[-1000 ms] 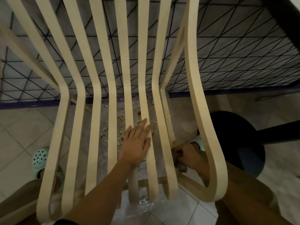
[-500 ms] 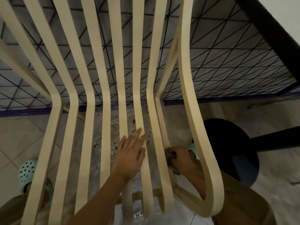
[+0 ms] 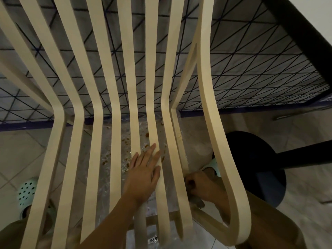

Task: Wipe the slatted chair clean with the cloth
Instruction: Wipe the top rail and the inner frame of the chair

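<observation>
Head view, slatted chair (image 3: 151, 87) close in front over tiled floor (image 3: 27, 150), left hand (image 3: 143, 177) flat on middle slats with fingers straight, right hand (image 3: 203, 187) curled round dark cloth (image 3: 198, 203), pressed against a right-side slat inside the curved arm.

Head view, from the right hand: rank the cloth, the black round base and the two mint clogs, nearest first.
1. cloth, gripped in the right hand itself.
2. right mint clog, just beyond the hand.
3. black round base, off to the right.
4. left mint clog, far left of the picture.
</observation>
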